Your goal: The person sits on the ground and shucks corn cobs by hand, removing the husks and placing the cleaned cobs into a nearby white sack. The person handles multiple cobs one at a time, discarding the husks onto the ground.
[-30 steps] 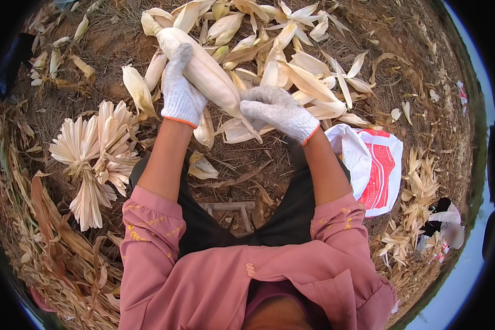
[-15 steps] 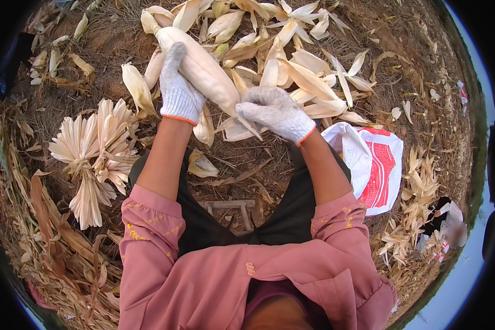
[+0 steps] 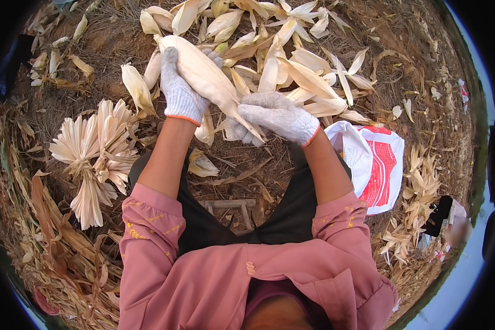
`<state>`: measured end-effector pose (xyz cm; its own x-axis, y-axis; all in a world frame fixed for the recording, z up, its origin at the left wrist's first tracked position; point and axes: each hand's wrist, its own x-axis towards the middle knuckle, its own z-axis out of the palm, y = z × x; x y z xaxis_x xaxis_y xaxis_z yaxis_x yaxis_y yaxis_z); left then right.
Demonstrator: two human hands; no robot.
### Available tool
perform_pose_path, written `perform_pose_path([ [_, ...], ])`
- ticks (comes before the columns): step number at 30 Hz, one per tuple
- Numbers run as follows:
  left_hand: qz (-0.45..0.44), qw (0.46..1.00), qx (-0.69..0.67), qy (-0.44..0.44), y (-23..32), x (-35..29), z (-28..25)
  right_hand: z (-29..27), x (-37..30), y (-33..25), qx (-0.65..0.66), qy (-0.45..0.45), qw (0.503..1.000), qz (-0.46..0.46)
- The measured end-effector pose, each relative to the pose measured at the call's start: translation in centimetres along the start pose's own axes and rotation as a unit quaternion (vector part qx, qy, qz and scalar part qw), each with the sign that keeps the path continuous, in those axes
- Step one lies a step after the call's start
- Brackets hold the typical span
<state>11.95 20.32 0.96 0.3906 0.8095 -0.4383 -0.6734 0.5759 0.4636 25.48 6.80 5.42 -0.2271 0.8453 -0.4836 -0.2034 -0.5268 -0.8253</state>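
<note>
A pale ear of corn [image 3: 203, 70], wrapped in its husk, lies slantwise between my gloved hands, its thick end up and to the left. My left hand [image 3: 183, 93] is closed around the thick part, thumb along the near side and fingertips showing on the far side. With thumb above and fingers beneath, my right hand [image 3: 280, 116] grips the narrow, tapering end. A thin husk point sticks out below that hand. Both gloves are white knit with orange cuffs. Husks partly hide the ground beyond the ear.
Loose corn husks [image 3: 311, 80] are strewn over the soil ahead. Bundled husks [image 3: 88, 146] lie at left, near dry stalks [image 3: 66, 247]. A white and red sack [image 3: 382, 165] stands by my right knee, with more husks [image 3: 421, 179] beyond it. Between my legs is a small wooden frame [image 3: 231, 204].
The ear has shifted slightly down and right. My right hand has opened from a tight curl to reach around the narrow end, its fingers now showing underneath. My left fingertips now show beyond the ear.
</note>
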Motion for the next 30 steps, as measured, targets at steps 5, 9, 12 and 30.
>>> perform_pose_path([
  [5, -0.011, 1.000, 0.007, 0.018, -0.4, 0.8, -0.9, 0.3, -0.2, -0.6, 0.032, 0.010, 0.998, -0.050],
  [9, -0.057, 0.998, 0.006, 0.040, -0.2, 0.7, -0.5, 0.6, 0.5, -0.1, -0.080, 0.147, 0.973, -0.160],
  [12, -0.076, 0.994, 0.046, 0.056, -0.5, 0.9, -0.9, 0.8, 1.3, 0.1, 0.048, 0.195, 0.961, -0.192],
  [30, 0.007, 0.995, 0.088, -0.048, -1.9, -0.5, -0.4, 0.8, 1.6, 0.7, -0.293, 0.299, 0.883, -0.211],
])
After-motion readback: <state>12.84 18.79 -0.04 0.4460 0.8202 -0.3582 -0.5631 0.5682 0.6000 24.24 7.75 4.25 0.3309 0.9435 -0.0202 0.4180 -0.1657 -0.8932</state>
